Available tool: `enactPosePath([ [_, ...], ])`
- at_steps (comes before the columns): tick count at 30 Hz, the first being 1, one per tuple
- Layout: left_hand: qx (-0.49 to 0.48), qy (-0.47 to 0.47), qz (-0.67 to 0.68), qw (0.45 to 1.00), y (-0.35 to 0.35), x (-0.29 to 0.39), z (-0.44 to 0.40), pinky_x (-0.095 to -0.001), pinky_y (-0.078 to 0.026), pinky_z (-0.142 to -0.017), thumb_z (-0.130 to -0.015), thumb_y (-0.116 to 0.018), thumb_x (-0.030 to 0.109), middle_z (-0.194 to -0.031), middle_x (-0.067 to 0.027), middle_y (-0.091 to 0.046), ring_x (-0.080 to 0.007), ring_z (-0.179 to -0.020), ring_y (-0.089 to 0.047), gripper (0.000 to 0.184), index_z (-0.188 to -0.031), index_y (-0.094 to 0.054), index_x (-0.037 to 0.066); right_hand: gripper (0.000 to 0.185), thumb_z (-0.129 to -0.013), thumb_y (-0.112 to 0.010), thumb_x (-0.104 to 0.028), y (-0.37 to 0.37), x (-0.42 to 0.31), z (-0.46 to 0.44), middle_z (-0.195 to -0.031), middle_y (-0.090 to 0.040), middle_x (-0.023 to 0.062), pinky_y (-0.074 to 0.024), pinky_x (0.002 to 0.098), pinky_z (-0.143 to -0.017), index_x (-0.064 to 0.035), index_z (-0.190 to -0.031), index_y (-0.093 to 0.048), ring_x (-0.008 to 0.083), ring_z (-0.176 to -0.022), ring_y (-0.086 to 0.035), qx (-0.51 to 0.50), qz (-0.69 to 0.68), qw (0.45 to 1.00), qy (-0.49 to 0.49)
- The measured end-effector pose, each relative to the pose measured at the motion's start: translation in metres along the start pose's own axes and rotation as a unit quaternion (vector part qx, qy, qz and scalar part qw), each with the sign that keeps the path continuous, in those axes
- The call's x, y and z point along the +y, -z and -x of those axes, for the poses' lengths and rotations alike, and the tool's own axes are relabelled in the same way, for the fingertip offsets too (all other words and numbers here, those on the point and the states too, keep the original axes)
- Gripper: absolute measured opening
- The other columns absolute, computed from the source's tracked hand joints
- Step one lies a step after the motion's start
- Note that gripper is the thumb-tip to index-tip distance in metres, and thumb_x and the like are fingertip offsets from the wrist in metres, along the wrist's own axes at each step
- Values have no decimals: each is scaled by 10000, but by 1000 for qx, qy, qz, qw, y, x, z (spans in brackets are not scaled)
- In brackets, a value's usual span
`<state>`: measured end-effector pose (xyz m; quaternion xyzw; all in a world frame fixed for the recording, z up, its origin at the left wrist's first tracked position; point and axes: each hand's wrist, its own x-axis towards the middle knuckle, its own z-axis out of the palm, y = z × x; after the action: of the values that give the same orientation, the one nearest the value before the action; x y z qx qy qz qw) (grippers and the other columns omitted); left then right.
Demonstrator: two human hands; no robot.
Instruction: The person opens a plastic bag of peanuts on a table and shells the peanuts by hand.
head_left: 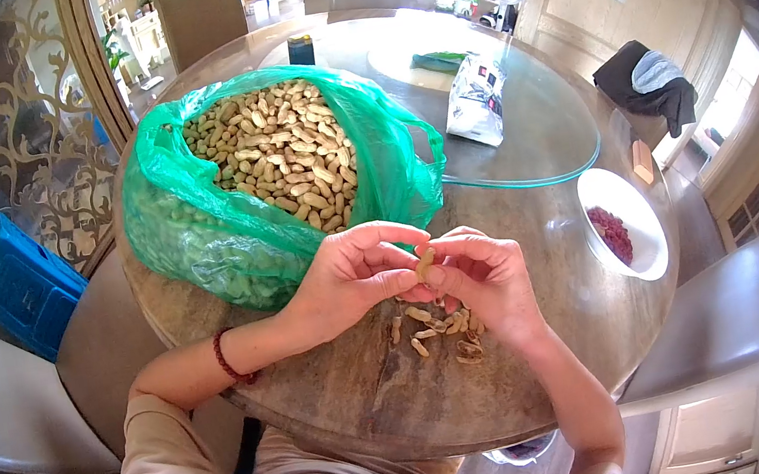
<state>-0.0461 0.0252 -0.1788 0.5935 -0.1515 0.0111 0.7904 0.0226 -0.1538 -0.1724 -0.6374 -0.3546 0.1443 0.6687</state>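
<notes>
Between the fingertips of both hands is one peanut in its shell [425, 264], held above the table. My left hand [346, 276] pinches it from the left, my right hand [487, 280] from the right. Below them, empty-looking peanut shells [418, 332] lie in a small pile on the round table [357, 412]. Just beyond my left hand stands a large green plastic bag [236, 258], its mouth wide open and full of unshelled peanuts [288, 152]. Off to the right a white bowl [647, 241] holds reddish shelled peanuts [611, 237].
A glass turntable [533, 150] carries a white and silver packet [477, 103] and a green packet [440, 61]. Behind the bag is a dark jar [301, 51]. A small wooden block [642, 161] sits at the right edge. Chairs [725, 313] surround the table.
</notes>
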Motion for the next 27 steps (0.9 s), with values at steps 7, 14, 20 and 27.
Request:
enactPosePath([
  [7,-23,-3,-56,998,2,-7,-2,-221,-517,-715,-833,-616,-11,-915,-68,-662,-81,-802,-615,328,-1157,-572,20,142,-777,-717,-71,8,0,-1,-737,-616,0,-413,188,-438,-7,-892,-664,41,-580,-553,-21,29,998,-58],
  [14,31,-50,-173,983,-2,-11,2,-179,-480,-663,-798,-642,-31,-824,-13,-660,-25,-735,-565,336,-1124,-635,54,137,-789,-709,-92,7,-3,-1,-714,-626,2,-453,192,-453,-6,-887,-666,48,-587,-565,-44,5,994,-99],
  [20,34,-60,-139,988,-4,-14,2,-172,-473,-642,-805,-632,-28,-823,-7,-663,-13,-722,-552,325,-1120,-637,52,135,-800,-696,-93,6,-2,-1,-690,-631,22,-476,193,-463,4,-890,-673,56,-581,-574,-29,14,997,-77],
  [27,40,-54,-165,984,-4,-13,4,-168,-452,-607,-805,-656,16,-791,3,-661,0,-692,-533,304,-1107,-641,44,107,-811,-682,-89,3,3,-1,-642,-615,19,-458,189,-433,10,-844,-659,49,-525,-556,-7,49,996,-78],
])
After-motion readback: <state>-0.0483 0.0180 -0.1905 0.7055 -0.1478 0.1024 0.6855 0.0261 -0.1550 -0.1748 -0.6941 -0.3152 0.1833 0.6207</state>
